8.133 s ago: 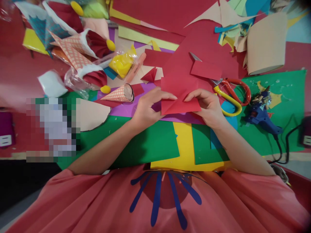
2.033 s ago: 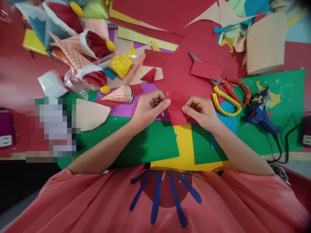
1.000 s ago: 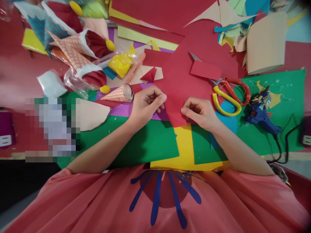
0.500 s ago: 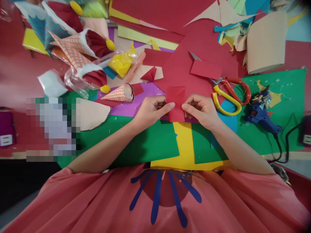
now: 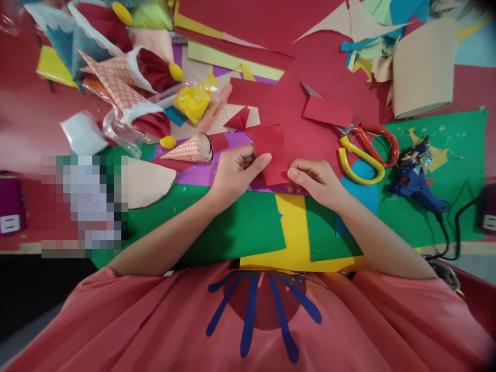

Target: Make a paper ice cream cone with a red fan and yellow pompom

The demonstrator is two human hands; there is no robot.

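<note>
A folded piece of red paper (image 5: 272,155) is pinched along its left side by my left hand (image 5: 238,173), thumb on top and the other fingers curled beneath. It tilts slightly over the purple sheet. Just off the paper's lower right edge is my right hand (image 5: 315,181), its fingers loosely bent and apart, with nothing visible in them. Beyond the paper, a small folded red paper piece (image 5: 238,120) lies on a beige scrap. To the right are scissors (image 5: 362,152) with one red and one yellow handle; a red paper strip (image 5: 328,110) covers part of their blades.
A blue glue gun (image 5: 420,188) with a black cord lies right on a green sheet (image 5: 461,155). Checked paper cones (image 5: 189,150), bagged yellow clay (image 5: 197,98) and a white packet (image 5: 84,133) crowd the left. A beige paper cylinder (image 5: 424,67) stands far right among scraps.
The red paper has shifted left and up and turned slightly, carried by my left hand. My right hand has come off its right edge and moved slightly left and down.
</note>
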